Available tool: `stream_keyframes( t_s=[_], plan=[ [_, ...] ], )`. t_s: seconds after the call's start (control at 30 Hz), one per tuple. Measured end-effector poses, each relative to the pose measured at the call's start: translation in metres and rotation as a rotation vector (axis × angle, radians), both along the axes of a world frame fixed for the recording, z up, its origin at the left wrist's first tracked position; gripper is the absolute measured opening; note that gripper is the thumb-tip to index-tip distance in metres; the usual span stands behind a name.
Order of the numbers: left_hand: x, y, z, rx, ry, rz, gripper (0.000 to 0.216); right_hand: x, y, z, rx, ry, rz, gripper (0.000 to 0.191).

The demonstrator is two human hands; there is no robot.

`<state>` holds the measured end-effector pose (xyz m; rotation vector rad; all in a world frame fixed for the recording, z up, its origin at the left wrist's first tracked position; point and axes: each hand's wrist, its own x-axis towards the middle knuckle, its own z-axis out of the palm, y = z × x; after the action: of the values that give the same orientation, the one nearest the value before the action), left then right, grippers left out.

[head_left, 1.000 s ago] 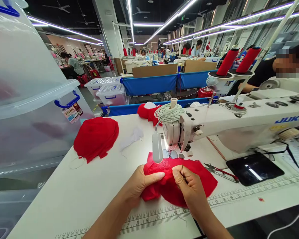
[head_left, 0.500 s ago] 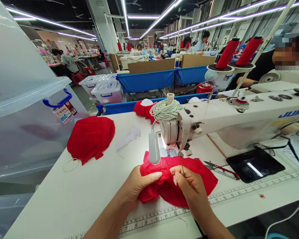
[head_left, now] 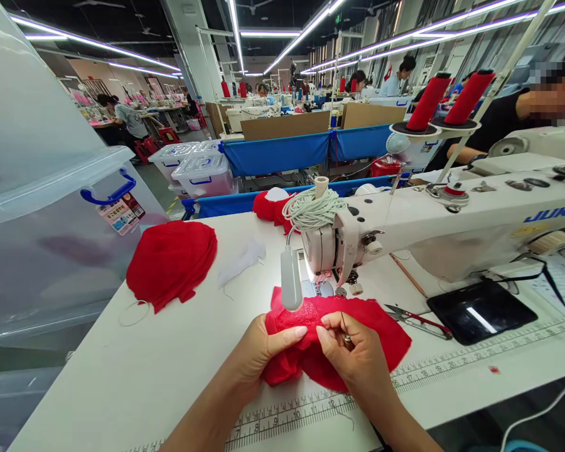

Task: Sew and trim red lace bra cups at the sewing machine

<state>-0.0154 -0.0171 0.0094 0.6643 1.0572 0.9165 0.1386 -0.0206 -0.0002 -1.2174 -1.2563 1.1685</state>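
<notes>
A piece of red lace fabric lies on the white sewing table just in front of the needle of a white JUKI sewing machine. My left hand pinches the fabric's left part, thumb on top. My right hand rests on the middle of the fabric with fingers curled, and it holds a thin metal tool between thumb and fingers. The machine's small lamp hangs just above my left thumb.
A stack of red fabric pieces and a white scrap lie at the left. Thread snips and a black panel sit at the right. Clear plastic bins stand at the far left. Other people work behind.
My right thumb and fingers have closed further over the fabric toward my left thumb. The fabric and my left hand have hardly moved.
</notes>
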Motion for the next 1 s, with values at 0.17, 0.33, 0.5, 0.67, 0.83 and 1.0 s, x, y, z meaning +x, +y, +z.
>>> stream_keyframes(
  t_s=[0.17,0.33,0.5,0.67,0.83,1.0],
  plan=[
    [0.0014,-0.0006,-0.0018,0.007,0.013,0.013,0.03,0.0008,0.0005,0.0006,0.02,-0.015,0.01,0.023],
    [0.0009,-0.0004,-0.0037,0.006,0.022,0.022,0.03,-0.0006,0.0005,-0.0003,0.007,0.008,-0.01,0.021],
    [0.0021,-0.0013,-0.0026,0.003,0.006,0.046,0.029,-0.0007,0.0005,-0.0021,-0.027,0.011,-0.001,0.019],
    [0.0025,-0.0007,-0.0014,0.003,0.007,0.043,0.031,-0.0015,0.0005,0.0015,-0.033,0.052,0.002,0.023],
    [0.0027,-0.0012,0.0006,-0.021,-0.004,0.068,0.031,-0.0006,0.0014,-0.0008,-0.099,0.052,0.029,0.019],
    [0.0022,-0.0014,0.0002,-0.006,-0.018,0.056,0.03,0.0016,0.0027,-0.0006,-0.074,0.053,0.083,0.023]
  ],
)
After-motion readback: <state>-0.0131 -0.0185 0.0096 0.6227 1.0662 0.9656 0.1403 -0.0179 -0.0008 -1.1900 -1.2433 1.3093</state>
